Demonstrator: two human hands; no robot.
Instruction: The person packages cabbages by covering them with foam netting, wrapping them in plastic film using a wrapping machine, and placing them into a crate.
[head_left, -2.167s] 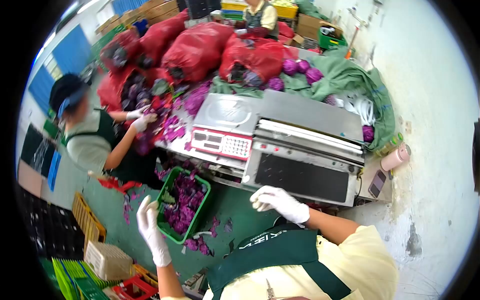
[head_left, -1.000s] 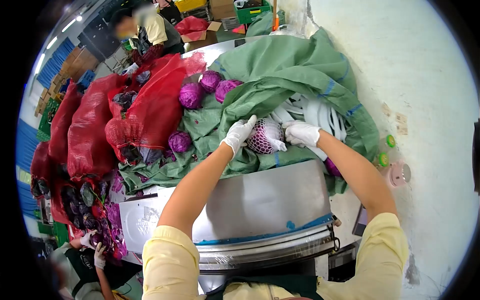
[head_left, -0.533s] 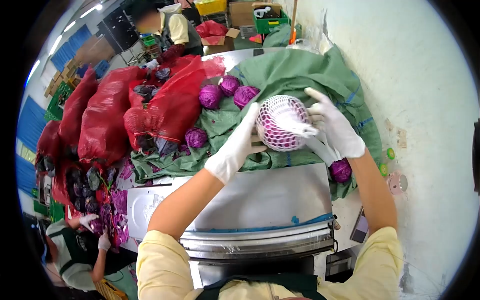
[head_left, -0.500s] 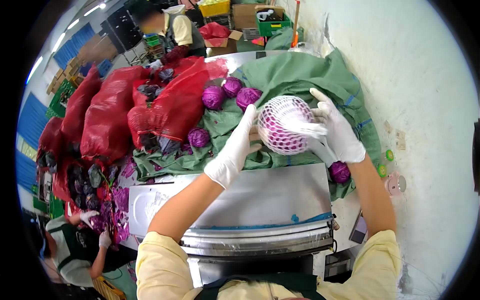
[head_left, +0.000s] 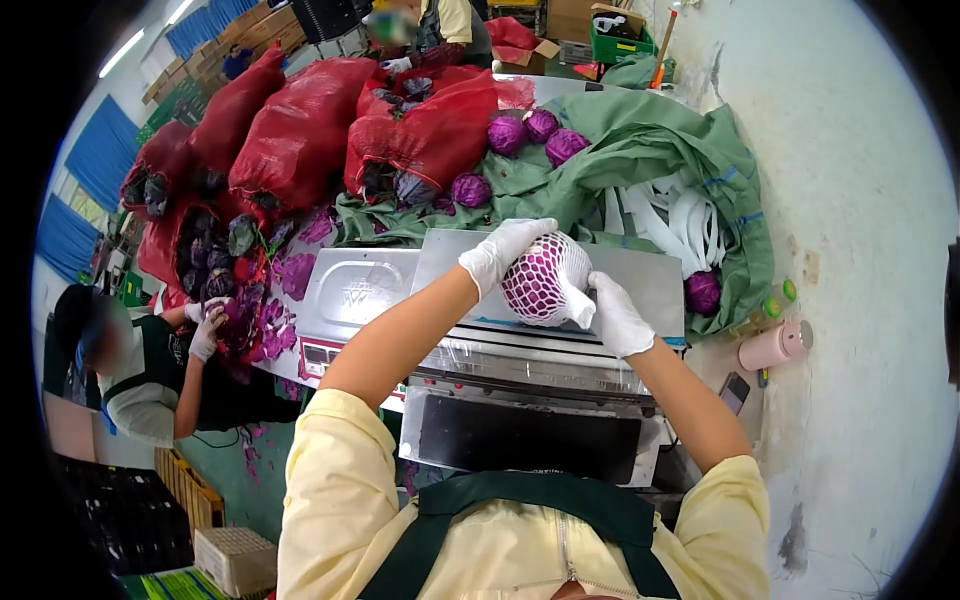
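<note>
Head view: the gloved left hand curves over the upper side of the cabbage, grasping it; the gloved right hand is beside the gathered end of the net, and whether it grips or only touches cannot be told. The cabbage, sleeved in the net, lies between both hands, over the metal machine. For a secure hold, the palms should oppose each other with light, even pressure, keeping the gathered end from snagging. Hidden: the cabbage's underside, both palms, and any contact with the machine below the hands. The left forearm, behind the left hand, covers part of the scale; beyond that hand, a co-worker is cut off.
</note>
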